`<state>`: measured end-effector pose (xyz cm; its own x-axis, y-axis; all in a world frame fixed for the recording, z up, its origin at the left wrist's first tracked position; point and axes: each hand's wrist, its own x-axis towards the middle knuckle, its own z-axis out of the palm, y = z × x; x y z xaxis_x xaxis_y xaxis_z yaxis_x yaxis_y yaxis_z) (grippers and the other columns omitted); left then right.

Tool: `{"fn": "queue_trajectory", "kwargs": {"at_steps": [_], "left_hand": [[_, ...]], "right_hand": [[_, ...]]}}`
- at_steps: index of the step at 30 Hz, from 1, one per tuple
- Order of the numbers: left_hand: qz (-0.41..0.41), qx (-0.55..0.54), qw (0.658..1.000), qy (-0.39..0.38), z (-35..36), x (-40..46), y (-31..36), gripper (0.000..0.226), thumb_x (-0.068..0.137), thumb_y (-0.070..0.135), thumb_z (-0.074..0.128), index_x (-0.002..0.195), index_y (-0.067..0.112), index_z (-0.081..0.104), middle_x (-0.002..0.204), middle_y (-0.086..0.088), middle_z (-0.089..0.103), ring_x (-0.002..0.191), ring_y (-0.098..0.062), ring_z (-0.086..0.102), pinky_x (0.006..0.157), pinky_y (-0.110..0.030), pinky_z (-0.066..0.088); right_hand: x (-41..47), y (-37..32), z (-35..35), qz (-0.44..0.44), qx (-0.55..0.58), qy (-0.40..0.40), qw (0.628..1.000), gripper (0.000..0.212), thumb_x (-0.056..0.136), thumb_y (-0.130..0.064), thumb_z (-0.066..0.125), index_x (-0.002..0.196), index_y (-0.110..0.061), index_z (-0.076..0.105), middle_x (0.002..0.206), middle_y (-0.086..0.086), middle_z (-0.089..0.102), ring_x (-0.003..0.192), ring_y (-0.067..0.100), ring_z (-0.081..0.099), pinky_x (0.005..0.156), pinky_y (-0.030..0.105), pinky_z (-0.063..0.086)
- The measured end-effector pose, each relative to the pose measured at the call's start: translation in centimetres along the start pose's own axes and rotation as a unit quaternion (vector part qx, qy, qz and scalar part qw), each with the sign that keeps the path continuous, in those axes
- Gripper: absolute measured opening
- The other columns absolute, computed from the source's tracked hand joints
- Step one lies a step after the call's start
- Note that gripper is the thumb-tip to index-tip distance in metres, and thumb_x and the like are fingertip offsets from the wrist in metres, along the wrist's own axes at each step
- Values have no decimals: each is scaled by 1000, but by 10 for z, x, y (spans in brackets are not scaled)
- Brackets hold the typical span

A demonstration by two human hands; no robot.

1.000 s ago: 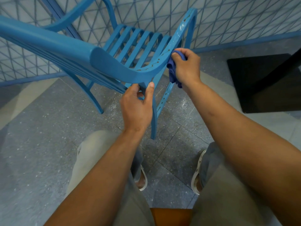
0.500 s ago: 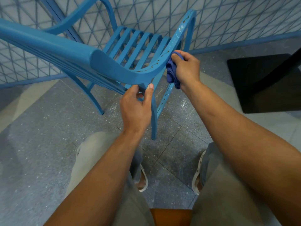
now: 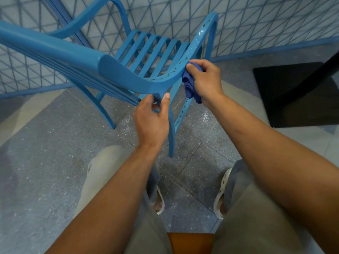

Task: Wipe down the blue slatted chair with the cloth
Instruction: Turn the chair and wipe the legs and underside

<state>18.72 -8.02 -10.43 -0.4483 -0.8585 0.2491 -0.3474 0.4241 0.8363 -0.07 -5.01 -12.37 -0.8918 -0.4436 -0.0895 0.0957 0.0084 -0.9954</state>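
— Where is the cloth [image 3: 190, 85] kept?
— It is gripped by the right hand [image 3: 205, 80], pressed on the chair [image 3: 117, 70] armrest at 1 o'clock.
— And the left hand [image 3: 151, 120]?
— The chair's rear post is clasped.

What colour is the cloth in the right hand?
Dark blue cloth, darker than the chair; head view.

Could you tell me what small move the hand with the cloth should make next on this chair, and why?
Probably slide the cloth further along the armrest, away from the body. The right hand presses it near the arm's bend, dark marks show on the arm beyond it, and the left hand has a grip on the chair frame.
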Motion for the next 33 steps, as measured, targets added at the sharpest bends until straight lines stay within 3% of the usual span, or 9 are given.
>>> {"fn": "queue_trajectory", "kwargs": {"at_steps": [5, 7, 9, 14, 21, 27, 29, 33], "left_hand": [[1, 0, 1000, 0, 0, -2, 3, 31, 98, 49, 58, 100, 20, 69, 91, 11, 71, 87, -5, 68, 79, -35, 58], [3, 3, 1000, -1, -1, -3, 3, 28, 98, 47, 58, 101, 21, 68, 93, 11, 71, 88, -4, 67, 79, -33, 58], [3, 3, 1000, -2, -1, -3, 3, 27, 98, 47, 58, 103, 22, 68, 95, 10, 71, 89, -5, 67, 78, -28, 58], [11, 3, 1000, -10, -2, -3, 3, 25, 99, 44, 58, 106, 22, 67, 97, 9, 71, 91, -7, 67, 74, -16, 53], [32, 32, 999, -4, -2, -3, 0, 27, 100, 43, 55, 106, 19, 65, 96, 8, 68, 89, -11, 65, 77, -41, 57], [61, 69, 996, -22, -8, -2, -1, 26, 101, 38, 55, 106, 14, 64, 99, 6, 66, 90, -12, 62, 80, -38, 55], [62, 72, 995, -23, -11, -5, -2, 25, 101, 36, 56, 107, 13, 64, 100, 4, 65, 91, -13, 61, 81, -36, 53], [50, 67, 996, -10, -17, -16, -1, 24, 100, 30, 59, 110, 9, 64, 104, 0, 64, 94, -13, 58, 81, -25, 46]], "right_hand": [[18, 4, 3, 107, 135, -42, 984, 9, 101, -13, 59, 102, -8, 67, 102, 14, 75, 86, 22, 72, 77, 34, 60], [19, 9, 5, 146, 203, -85, 964, 19, 104, -13, 52, 106, -5, 69, 103, 12, 76, 91, 25, 72, 90, 39, 60], [22, 14, 5, 190, 253, -98, 944, 28, 104, -17, 52, 120, 1, 67, 120, 15, 73, 106, 30, 70, 104, 46, 54], [27, 14, 6, 205, 283, -97, 932, 38, 100, -17, 53, 128, 6, 64, 126, 18, 69, 108, 33, 68, 102, 44, 55], [30, 10, 4, 199, 306, -93, 926, 27, 95, -14, 53, 110, 2, 69, 107, 17, 72, 89, 30, 71, 86, 38, 59], [30, 9, 7, 205, 309, -106, 923, 34, 89, -15, 57, 118, 2, 64, 123, 22, 62, 104, 35, 62, 109, 49, 46], [28, 10, 5, 205, 301, -109, 925, 38, 88, -14, 57, 121, 3, 63, 125, 22, 61, 106, 35, 62, 106, 48, 50], [17, 10, -6, 202, 274, -122, 932, 36, 92, -13, 53, 121, 5, 63, 117, 19, 67, 93, 30, 70, 81, 35, 59]]}}
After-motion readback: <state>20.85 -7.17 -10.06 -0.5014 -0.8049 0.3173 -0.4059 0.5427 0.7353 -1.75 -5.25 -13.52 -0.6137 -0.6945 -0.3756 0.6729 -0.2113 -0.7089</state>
